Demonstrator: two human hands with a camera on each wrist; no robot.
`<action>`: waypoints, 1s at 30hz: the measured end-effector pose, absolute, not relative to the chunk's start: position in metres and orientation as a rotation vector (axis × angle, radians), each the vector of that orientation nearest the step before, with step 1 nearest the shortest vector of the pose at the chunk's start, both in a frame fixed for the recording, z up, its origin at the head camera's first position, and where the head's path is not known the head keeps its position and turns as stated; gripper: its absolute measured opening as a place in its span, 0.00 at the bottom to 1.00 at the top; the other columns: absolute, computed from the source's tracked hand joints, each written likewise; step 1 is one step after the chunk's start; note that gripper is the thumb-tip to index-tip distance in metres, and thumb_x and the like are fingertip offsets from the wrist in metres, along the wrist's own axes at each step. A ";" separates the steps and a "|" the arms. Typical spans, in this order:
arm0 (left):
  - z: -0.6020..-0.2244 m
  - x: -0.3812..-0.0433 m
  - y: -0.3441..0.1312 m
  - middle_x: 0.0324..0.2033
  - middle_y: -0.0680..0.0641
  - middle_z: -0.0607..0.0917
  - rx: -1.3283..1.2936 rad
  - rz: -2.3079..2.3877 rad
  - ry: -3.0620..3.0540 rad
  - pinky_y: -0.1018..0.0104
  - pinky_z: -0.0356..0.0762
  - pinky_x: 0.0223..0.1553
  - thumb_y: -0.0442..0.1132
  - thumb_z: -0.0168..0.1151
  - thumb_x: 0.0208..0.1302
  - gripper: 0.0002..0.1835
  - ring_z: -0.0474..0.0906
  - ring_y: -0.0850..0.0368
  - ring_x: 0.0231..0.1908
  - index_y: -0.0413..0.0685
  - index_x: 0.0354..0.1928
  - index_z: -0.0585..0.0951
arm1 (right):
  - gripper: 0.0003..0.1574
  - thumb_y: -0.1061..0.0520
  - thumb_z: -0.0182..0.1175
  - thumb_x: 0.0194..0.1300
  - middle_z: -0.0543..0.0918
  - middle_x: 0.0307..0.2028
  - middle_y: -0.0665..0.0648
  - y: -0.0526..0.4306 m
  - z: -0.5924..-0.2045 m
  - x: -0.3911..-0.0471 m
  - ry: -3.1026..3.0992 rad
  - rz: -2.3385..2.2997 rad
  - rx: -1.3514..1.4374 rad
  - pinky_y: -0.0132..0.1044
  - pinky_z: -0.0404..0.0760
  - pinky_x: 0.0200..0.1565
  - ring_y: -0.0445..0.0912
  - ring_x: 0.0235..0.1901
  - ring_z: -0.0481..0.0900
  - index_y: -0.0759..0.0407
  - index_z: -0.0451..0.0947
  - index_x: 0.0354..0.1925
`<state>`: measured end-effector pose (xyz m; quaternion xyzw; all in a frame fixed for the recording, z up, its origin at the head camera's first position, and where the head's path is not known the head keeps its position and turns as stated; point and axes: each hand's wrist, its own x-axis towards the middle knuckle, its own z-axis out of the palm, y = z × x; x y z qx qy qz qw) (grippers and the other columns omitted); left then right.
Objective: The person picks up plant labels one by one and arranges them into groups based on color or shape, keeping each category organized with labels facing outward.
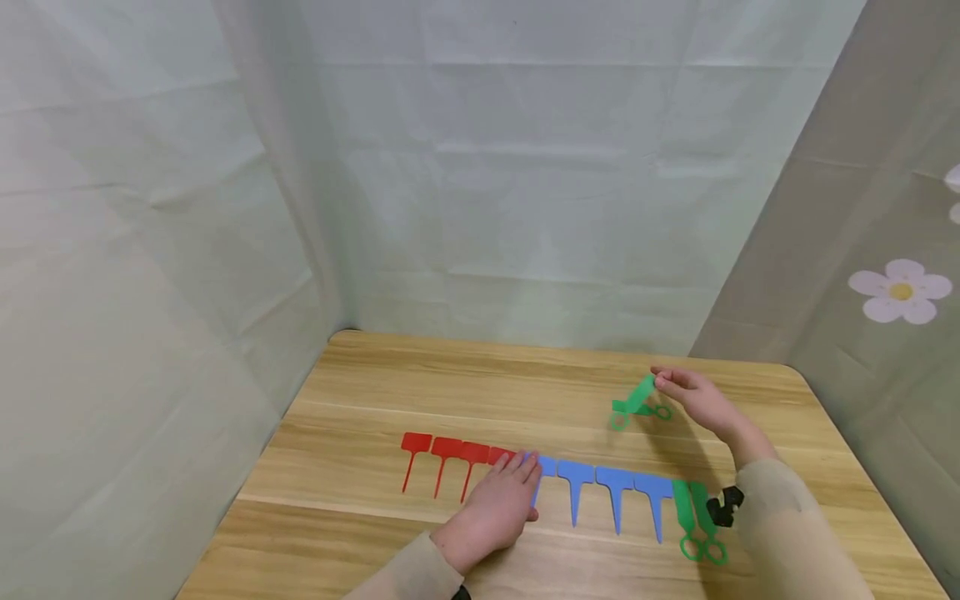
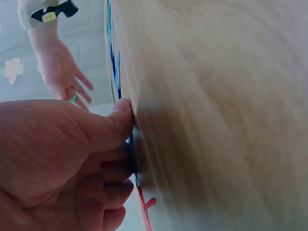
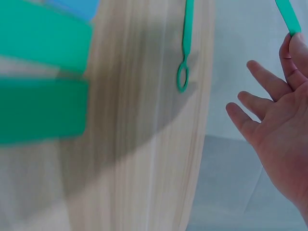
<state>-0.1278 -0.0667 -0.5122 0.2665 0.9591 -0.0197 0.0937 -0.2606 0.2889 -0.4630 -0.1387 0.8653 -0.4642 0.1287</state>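
Note:
My right hand [image 1: 708, 404] pinches the end of a flat green tag [image 1: 641, 393] between thumb and fingertips, above the table, with the tag's ring end hanging down. Behind it, another green ring-ended tag [image 1: 619, 406] lies on the wood. The right wrist view shows the held tag [image 3: 288, 14] tilted, and my other fingers spread. My left hand [image 1: 501, 502] lies palm down over the middle of a row, its straight fingers covering parts of a red T-shaped plant label [image 1: 498, 454] and a blue T-shaped plant label [image 1: 548, 467].
Several red labels [image 1: 416, 442] stretch left in the row, and several blue labels [image 1: 576, 472] stretch right. Two green tags [image 1: 684, 504] close its right end, rings toward me, beside my right forearm. Pale cloth [image 1: 525, 208] hangs behind the wooden table [image 1: 360, 400].

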 end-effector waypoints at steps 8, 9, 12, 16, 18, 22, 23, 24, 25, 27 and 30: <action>-0.511 -0.129 -0.068 0.81 0.49 0.66 0.781 -0.078 2.841 0.55 0.58 0.79 0.55 0.62 0.78 0.36 0.59 0.51 0.81 0.48 0.80 0.70 | 0.23 0.49 0.47 0.89 0.57 0.78 0.80 0.314 -0.464 -0.239 2.529 -1.275 -0.424 0.75 0.65 0.65 0.80 0.76 0.53 0.68 0.72 0.44; -0.511 -0.129 -0.068 0.81 0.49 0.66 0.782 -0.077 2.842 0.55 0.59 0.79 0.55 0.62 0.78 0.36 0.59 0.51 0.81 0.47 0.80 0.70 | 0.23 0.49 0.48 0.88 0.57 0.78 0.80 0.317 -0.464 -0.236 2.533 -1.261 -0.422 0.76 0.64 0.65 0.80 0.76 0.52 0.68 0.73 0.44; -0.511 -0.129 -0.070 0.81 0.48 0.66 0.778 -0.073 2.842 0.54 0.58 0.79 0.55 0.62 0.78 0.36 0.59 0.51 0.81 0.47 0.80 0.70 | 0.21 0.49 0.51 0.87 0.58 0.78 0.79 0.325 -0.465 -0.228 2.557 -1.207 -0.409 0.80 0.58 0.67 0.81 0.77 0.46 0.67 0.76 0.44; -0.512 -0.130 -0.071 0.81 0.48 0.65 0.770 -0.061 2.835 0.54 0.58 0.80 0.55 0.62 0.78 0.37 0.58 0.50 0.81 0.47 0.81 0.69 | 0.22 0.50 0.53 0.85 0.57 0.79 0.79 0.338 -0.470 -0.217 2.574 -1.153 -0.395 0.84 0.47 0.68 0.81 0.78 0.38 0.68 0.80 0.54; -0.512 -0.130 -0.070 0.81 0.48 0.65 0.768 -0.058 2.832 0.54 0.57 0.80 0.55 0.62 0.78 0.36 0.58 0.50 0.81 0.47 0.81 0.69 | 0.23 0.51 0.54 0.85 0.55 0.79 0.80 0.344 -0.472 -0.211 2.573 -1.146 -0.387 0.85 0.45 0.67 0.82 0.78 0.37 0.70 0.80 0.58; -0.511 -0.130 -0.069 0.81 0.48 0.65 0.773 -0.047 2.827 0.54 0.57 0.80 0.55 0.62 0.78 0.36 0.58 0.50 0.81 0.47 0.81 0.69 | 0.26 0.52 0.54 0.85 0.53 0.79 0.81 0.355 -0.476 -0.201 2.557 -1.158 -0.359 0.86 0.41 0.67 0.82 0.78 0.33 0.73 0.77 0.64; -0.511 -0.130 -0.069 0.81 0.48 0.65 0.776 -0.046 2.827 0.54 0.57 0.80 0.54 0.62 0.78 0.36 0.58 0.50 0.81 0.46 0.81 0.69 | 0.25 0.52 0.54 0.85 0.52 0.79 0.82 0.359 -0.476 -0.199 2.559 -1.159 -0.355 0.86 0.41 0.66 0.82 0.77 0.32 0.72 0.78 0.62; -0.511 -0.130 -0.068 0.81 0.48 0.65 0.780 -0.043 2.827 0.54 0.57 0.80 0.54 0.62 0.78 0.36 0.58 0.50 0.81 0.46 0.81 0.69 | 0.24 0.52 0.54 0.84 0.51 0.78 0.83 0.362 -0.477 -0.196 2.552 -1.173 -0.356 0.87 0.40 0.66 0.83 0.77 0.31 0.72 0.78 0.60; -0.511 -0.129 -0.068 0.81 0.48 0.65 0.783 -0.041 2.827 0.54 0.58 0.80 0.54 0.62 0.78 0.36 0.58 0.50 0.81 0.46 0.81 0.69 | 0.21 0.53 0.55 0.84 0.51 0.78 0.84 0.364 -0.478 -0.193 2.547 -1.184 -0.356 0.87 0.39 0.66 0.83 0.77 0.30 0.71 0.79 0.56; -0.511 -0.129 -0.068 0.81 0.48 0.65 0.789 -0.041 2.827 0.53 0.58 0.79 0.54 0.62 0.78 0.36 0.58 0.50 0.81 0.46 0.81 0.69 | 0.14 0.55 0.55 0.83 0.51 0.77 0.86 0.370 -0.480 -0.189 2.549 -1.206 -0.380 0.87 0.35 0.65 0.85 0.76 0.28 0.67 0.77 0.46; -0.512 -0.129 -0.067 0.81 0.48 0.65 0.792 -0.045 2.831 0.54 0.58 0.79 0.54 0.62 0.78 0.36 0.59 0.50 0.81 0.46 0.80 0.70 | 0.10 0.58 0.56 0.82 0.50 0.75 0.90 0.378 -0.484 -0.184 2.549 -1.218 -0.402 0.87 0.30 0.65 0.87 0.74 0.27 0.62 0.74 0.40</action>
